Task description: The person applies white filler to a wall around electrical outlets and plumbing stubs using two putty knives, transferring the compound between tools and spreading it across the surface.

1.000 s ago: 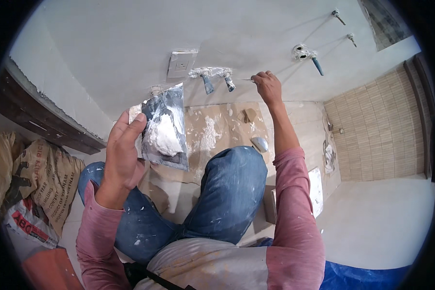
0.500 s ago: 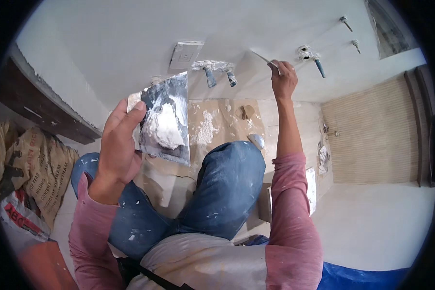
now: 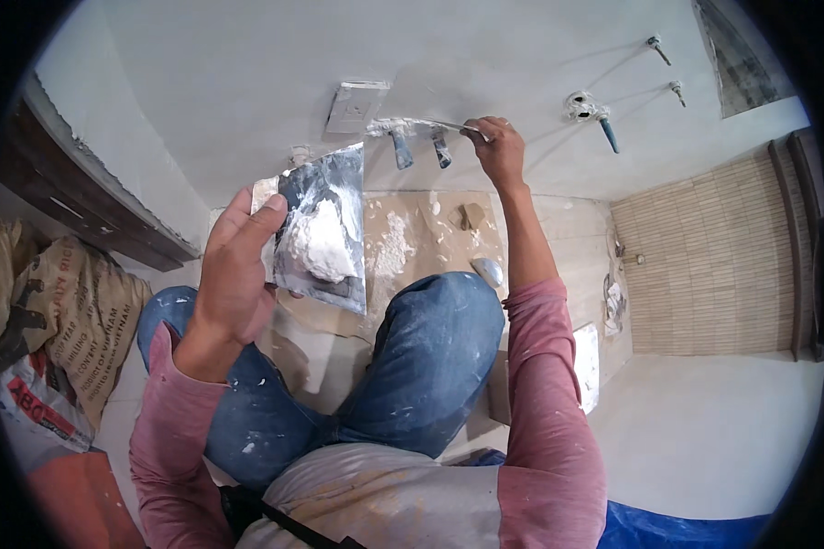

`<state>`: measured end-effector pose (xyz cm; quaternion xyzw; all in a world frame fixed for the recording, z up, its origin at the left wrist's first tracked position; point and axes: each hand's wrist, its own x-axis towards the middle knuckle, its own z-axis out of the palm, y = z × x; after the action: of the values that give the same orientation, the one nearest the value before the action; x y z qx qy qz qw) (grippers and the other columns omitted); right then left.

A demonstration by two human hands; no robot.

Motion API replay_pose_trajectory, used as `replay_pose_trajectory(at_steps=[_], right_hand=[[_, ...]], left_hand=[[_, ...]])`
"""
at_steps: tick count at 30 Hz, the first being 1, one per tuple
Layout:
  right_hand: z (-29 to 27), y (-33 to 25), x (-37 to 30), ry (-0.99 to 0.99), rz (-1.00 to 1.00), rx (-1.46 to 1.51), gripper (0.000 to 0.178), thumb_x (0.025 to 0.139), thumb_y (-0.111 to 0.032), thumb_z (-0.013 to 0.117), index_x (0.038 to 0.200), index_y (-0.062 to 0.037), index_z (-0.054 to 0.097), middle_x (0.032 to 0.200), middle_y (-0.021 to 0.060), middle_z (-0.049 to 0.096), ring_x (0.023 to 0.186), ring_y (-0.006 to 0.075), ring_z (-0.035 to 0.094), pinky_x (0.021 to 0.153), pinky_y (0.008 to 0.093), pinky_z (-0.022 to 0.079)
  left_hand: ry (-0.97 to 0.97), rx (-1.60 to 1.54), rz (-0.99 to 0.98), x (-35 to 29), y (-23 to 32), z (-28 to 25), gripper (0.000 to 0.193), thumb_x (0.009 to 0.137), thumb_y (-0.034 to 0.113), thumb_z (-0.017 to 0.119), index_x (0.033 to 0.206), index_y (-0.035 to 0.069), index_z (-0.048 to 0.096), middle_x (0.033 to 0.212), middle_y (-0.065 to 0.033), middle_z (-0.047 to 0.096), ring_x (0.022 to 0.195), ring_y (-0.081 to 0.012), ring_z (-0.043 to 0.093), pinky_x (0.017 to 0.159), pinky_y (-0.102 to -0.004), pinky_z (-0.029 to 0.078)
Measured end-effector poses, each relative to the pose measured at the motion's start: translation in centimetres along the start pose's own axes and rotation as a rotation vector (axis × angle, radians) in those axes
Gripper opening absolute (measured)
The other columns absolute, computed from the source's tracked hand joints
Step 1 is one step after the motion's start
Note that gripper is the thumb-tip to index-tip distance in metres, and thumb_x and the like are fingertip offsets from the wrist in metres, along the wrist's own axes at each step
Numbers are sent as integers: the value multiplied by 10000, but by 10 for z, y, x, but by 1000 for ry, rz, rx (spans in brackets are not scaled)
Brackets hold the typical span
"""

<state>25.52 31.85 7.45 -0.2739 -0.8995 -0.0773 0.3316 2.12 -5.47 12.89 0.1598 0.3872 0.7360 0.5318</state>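
Note:
My left hand point(image 3: 238, 252) is closed around the edge of a flat metal plate point(image 3: 334, 183), thumb on top. A mound of white putty point(image 3: 319, 245) lies on that plate. In my right hand point(image 3: 496, 151) is a thin putty knife point(image 3: 449, 125), its handle mostly hidden by the fingers. The blade lies against the white wall point(image 3: 485, 55), beside a patch of rough putty point(image 3: 396, 126) above two blue-grey pipe stubs point(image 3: 401, 151). Just left of the patch is a square wall socket plate point(image 3: 357, 105).
Brown paper point(image 3: 430, 238) with putty crumbs covers the floor by the wall; a rounded metal piece point(image 3: 488, 271) lies on it. Further right, a blue pipe stub point(image 3: 608, 133) and small fittings point(image 3: 657, 48) stick out of the wall. Stacked sacks point(image 3: 73, 320) stand at left.
My right hand has moved left and slightly down along the wall, bringing the putty knife to the rough patch above the pipe stubs. The left hand and its plate have barely shifted.

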Motion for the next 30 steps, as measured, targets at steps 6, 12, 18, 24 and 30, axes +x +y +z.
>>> replay_pose_trajectory(at_steps=[6, 12, 18, 24, 30], right_hand=[[14, -1, 9, 56, -67, -145, 151, 802, -137, 774, 943, -190, 780, 910, -24, 733, 857, 234, 667, 710, 367, 559], [7, -10, 19, 228, -49, -218, 150, 771, -108, 772, 897, -184, 748, 886, -14, 704, 858, 239, 669, 684, 383, 559], [-43, -5, 40, 478, 20, -58, 114, 826, -109, 788, 926, -151, 753, 914, 13, 717, 879, 269, 672, 721, 388, 537], [-45, -7, 5, 144, -61, -63, 161, 787, -115, 804, 936, -160, 762, 915, 10, 723, 867, 266, 671, 734, 385, 550], [-11, -1, -5, 10, -9, -81, 127, 811, -142, 777, 935, -167, 770, 917, -3, 728, 853, 250, 659, 727, 378, 547]], left_hand=[[-39, 13, 4, -1, 2, 4, 299, 1066, 208, 535, 1316, 44, 553, 1083, -26, 695, 882, -99, 709, 616, -262, 583], [-51, -13, 3, 0, -1, -4, 289, 1069, 203, 529, 1308, 45, 564, 1097, -29, 699, 890, -103, 712, 624, -265, 585], [-41, -25, -4, -2, 2, 0, 287, 1072, 183, 515, 1305, 23, 560, 1141, -49, 686, 986, -121, 701, 783, -304, 607], [-84, -60, 9, -2, 2, 0, 292, 1070, 171, 513, 1305, 3, 554, 1166, -69, 677, 1044, -150, 693, 868, -326, 601], [-77, -79, -7, 0, -1, 1, 288, 1070, 157, 510, 1311, 4, 552, 1170, -65, 677, 1042, -145, 691, 883, -322, 592]])
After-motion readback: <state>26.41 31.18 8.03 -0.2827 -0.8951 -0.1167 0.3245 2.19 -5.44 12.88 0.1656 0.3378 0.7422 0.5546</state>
